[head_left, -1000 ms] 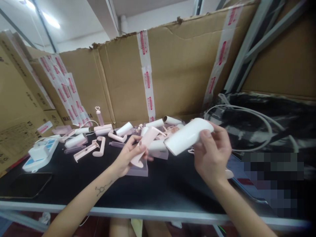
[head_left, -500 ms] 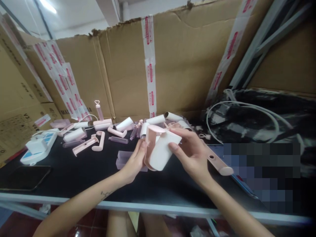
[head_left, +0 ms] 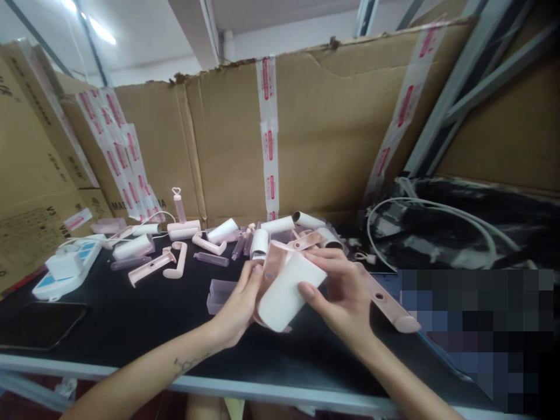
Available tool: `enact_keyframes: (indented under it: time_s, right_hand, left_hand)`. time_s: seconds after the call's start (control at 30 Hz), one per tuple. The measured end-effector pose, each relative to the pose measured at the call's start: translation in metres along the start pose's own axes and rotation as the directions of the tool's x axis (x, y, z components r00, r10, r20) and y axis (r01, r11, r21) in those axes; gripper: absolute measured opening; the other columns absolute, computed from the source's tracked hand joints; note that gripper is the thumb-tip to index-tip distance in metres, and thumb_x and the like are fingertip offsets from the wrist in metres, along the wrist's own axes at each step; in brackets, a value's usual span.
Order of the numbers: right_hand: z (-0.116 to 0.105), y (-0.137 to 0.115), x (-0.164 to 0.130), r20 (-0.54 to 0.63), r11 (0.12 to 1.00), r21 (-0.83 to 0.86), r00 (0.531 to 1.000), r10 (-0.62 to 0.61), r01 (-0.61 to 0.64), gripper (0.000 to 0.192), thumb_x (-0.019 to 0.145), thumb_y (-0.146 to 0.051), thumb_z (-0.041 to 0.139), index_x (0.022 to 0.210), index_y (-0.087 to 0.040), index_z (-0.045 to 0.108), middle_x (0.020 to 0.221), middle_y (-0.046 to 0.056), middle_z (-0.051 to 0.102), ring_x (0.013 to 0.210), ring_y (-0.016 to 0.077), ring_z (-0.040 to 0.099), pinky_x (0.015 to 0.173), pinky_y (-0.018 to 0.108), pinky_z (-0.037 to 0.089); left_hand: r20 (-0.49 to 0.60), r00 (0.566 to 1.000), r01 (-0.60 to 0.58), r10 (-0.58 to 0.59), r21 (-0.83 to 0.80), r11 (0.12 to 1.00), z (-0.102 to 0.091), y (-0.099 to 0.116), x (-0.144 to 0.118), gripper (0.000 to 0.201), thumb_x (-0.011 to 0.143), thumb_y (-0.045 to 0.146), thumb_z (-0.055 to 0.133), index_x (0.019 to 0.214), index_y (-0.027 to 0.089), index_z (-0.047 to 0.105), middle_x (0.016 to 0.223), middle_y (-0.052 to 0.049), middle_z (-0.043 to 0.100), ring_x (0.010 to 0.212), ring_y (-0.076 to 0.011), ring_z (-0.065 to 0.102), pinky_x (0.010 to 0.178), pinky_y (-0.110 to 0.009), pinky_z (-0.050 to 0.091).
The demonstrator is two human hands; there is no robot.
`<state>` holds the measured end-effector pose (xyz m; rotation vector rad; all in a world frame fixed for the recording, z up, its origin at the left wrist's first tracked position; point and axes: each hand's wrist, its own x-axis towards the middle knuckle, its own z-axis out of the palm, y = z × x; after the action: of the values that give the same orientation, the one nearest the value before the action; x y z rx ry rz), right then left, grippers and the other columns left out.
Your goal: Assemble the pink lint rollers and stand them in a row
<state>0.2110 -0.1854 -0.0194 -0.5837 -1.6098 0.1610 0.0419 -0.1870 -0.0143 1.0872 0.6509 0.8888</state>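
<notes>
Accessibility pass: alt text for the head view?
Left hand and right hand together hold a white roll in a pink handle above a black table strewn with similar parts, cardboard boxes behind.

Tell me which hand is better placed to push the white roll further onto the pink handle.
Probably the right hand: its fingers wrap the white roll from the outer side. The left hand is braced against the pink handle, so it looks better suited to holding that steady.

Roll [head_left: 286,294] between hands, phone [head_left: 39,324] far left, cables [head_left: 437,227] right
</notes>
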Motion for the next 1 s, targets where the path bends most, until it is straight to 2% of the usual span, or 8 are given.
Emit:
enact_keyframes:
  time_s: [0.2, 0.33, 0.4, 0.47, 0.53, 0.67, 0.77, 1.0]
  right_hand:
    - [-0.002, 0.0, 0.002, 0.06, 0.992, -0.112, 0.997, -0.046, 0.053, 0.032, 0.073, -0.025, 0.066, 0.1, -0.027, 0.048, 0.124, 0.008, 0.042, 0.118, 0.028, 0.042, 0.095, 0.053, 0.038]
    - [-0.005, -0.007, 0.02, 0.283, 0.999, 0.034, 0.959, 0.013, -0.024, 0.04, 0.077, -0.031, 0.062, 0.108, -0.028, 0.037, 0.13, 0.01, 0.045, 0.119, 0.0281, 0.045, 0.091, 0.049, 0.044]
    - [-0.005, -0.013, 0.036, 0.393, 0.999, -0.029, 0.919, 0.041, -0.032, 0.047, 0.078, -0.03, 0.06, 0.118, -0.028, 0.035, 0.123, 0.01, 0.051, 0.111, 0.0261, 0.052, 0.088, 0.044, 0.046]
    - [-0.002, -0.017, 0.051, 0.452, 0.988, -0.143, 0.892, 0.014, 0.057, 0.054, 0.077, -0.029, 0.061, 0.125, -0.027, 0.037, 0.118, 0.009, 0.051, 0.109, 0.0258, 0.052, 0.091, 0.042, 0.045]
    - [0.006, -0.017, 0.06, 0.452, 0.963, -0.221, 0.891, -0.038, 0.153, 0.056, 0.075, -0.03, 0.063, 0.126, -0.026, 0.041, 0.116, 0.01, 0.048, 0.11, 0.0264, 0.049, 0.094, 0.043, 0.042]
    - [0.028, -0.005, 0.054, 0.299, 0.937, -0.282, 0.947, -0.118, 0.206, 0.052, 0.075, -0.032, 0.064, 0.12, -0.023, 0.04, 0.113, 0.012, 0.043, 0.111, 0.0274, 0.044, 0.094, 0.046, 0.04]
    - [0.033, 0.003, 0.041, 0.295, 0.945, -0.28, 0.952, -0.081, 0.167, 0.052, 0.075, -0.036, 0.064, 0.117, -0.023, 0.038, 0.116, 0.012, 0.042, 0.116, 0.0285, 0.041, 0.094, 0.047, 0.039]
    - [0.007, 0.006, 0.042, 0.588, 0.985, -0.153, 0.793, 0.158, -0.083, 0.043, 0.072, -0.042, 0.067, 0.106, -0.025, 0.047, 0.112, 0.006, 0.051, 0.107, 0.023, 0.051, 0.091, 0.038, 0.043]
  left_hand:
    - [0.132, 0.988, 0.08, -0.083, 0.026, 0.996, -0.001, 0.005, -0.004, 0.052, 0.081, 0.063, 0.039, 0.126, 0.036, 0.033, 0.128, -0.01, 0.043, 0.097, -0.0278, 0.058, 0.048, -0.035, 0.057]
    - [0.259, 0.956, 0.101, -0.135, 0.141, 0.985, -0.002, 0.015, -0.008, 0.077, 0.069, 0.051, 0.065, 0.133, 0.036, 0.026, 0.125, -0.013, 0.044, 0.086, -0.0248, 0.06, 0.046, -0.033, 0.056]
    - [0.236, 0.965, 0.056, -0.114, 0.24, 0.969, -0.005, 0.025, -0.005, 0.088, 0.062, 0.036, 0.075, 0.135, 0.033, 0.025, 0.115, -0.011, 0.051, 0.078, -0.0205, 0.061, 0.051, -0.033, 0.056]
    - [0.221, 0.973, -0.022, -0.061, 0.355, 0.935, -0.011, 0.036, 0.001, 0.081, 0.062, 0.031, 0.075, 0.132, 0.027, 0.033, 0.106, -0.01, 0.056, 0.077, -0.0206, 0.062, 0.059, -0.035, 0.055]
    - [0.202, 0.979, -0.132, 0.034, 0.496, 0.858, -0.019, 0.046, 0.01, 0.073, 0.062, 0.028, 0.074, 0.127, 0.021, 0.041, 0.106, -0.01, 0.059, 0.086, -0.0244, 0.062, 0.07, -0.038, 0.053]
    - [0.187, 0.942, -0.327, 0.279, 0.696, 0.639, -0.035, 0.053, 0.02, 0.09, 0.054, 0.03, 0.079, 0.131, 0.022, 0.032, 0.126, -0.012, 0.05, 0.111, -0.0292, 0.053, 0.091, -0.042, 0.045]
    - [0.209, 0.929, -0.337, 0.305, 0.818, 0.466, -0.046, 0.049, 0.019, 0.081, 0.06, 0.037, 0.074, 0.129, 0.024, 0.035, 0.13, -0.011, 0.048, 0.113, -0.0288, 0.051, 0.094, -0.042, 0.042]
    - [0.381, 0.909, -0.392, 0.171, 0.919, 0.037, -0.074, 0.052, 0.017, 0.078, 0.063, 0.031, 0.068, 0.134, 0.029, 0.036, 0.123, -0.005, 0.054, 0.108, -0.0273, 0.053, 0.089, -0.037, 0.043]
